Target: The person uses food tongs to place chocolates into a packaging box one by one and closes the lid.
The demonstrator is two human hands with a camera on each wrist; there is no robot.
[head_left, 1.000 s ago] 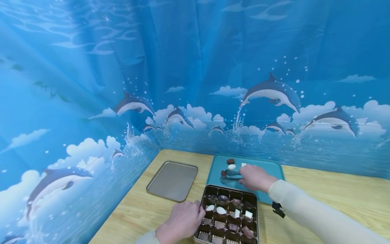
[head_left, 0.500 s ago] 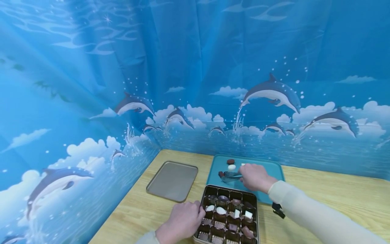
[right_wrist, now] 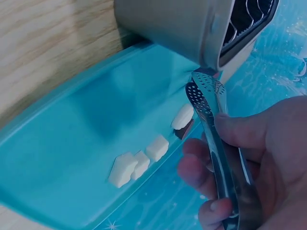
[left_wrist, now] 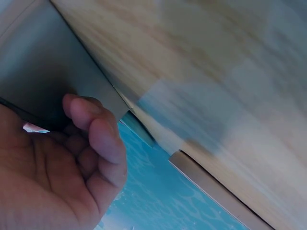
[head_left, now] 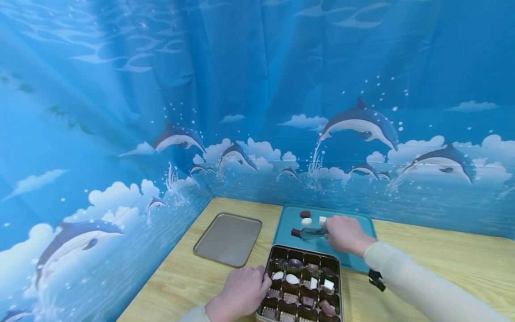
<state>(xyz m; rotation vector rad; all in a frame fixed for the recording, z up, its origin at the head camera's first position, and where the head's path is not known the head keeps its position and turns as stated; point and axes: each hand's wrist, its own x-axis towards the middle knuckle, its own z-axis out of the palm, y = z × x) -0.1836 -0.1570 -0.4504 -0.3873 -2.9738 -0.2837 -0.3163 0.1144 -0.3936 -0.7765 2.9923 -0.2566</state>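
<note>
My right hand (head_left: 345, 235) grips a pair of metal serving tongs (head_left: 313, 233) with perforated tips. At the tips, over the teal tray (head_left: 284, 219), is a dark reddish-brown chocolate (head_left: 296, 232); the right wrist view mostly hides it behind the tongs. With curled fingers, my left hand (head_left: 243, 288) holds the left rim of a metal tin (left_wrist: 33, 57). A dark divided insert (head_left: 291, 269) fills the tin. Several compartments contain dark, brown or white chocolates, while front-left ones show bare bottoms.
On the tray lie a brown chocolate (head_left: 305, 214), a white oval one (head_left: 306, 221) and several white blocks (right_wrist: 157, 147). A flat metal lid (head_left: 229, 239) rests on the wooden table (head_left: 422, 259), left of the tray. A dolphin-print curtain (head_left: 257, 112) encloses the table's far and left sides.
The arms of the tongs have come together at the chocolate, and my right hand has shifted slightly right. My left hand stays on the tin's rim.
</note>
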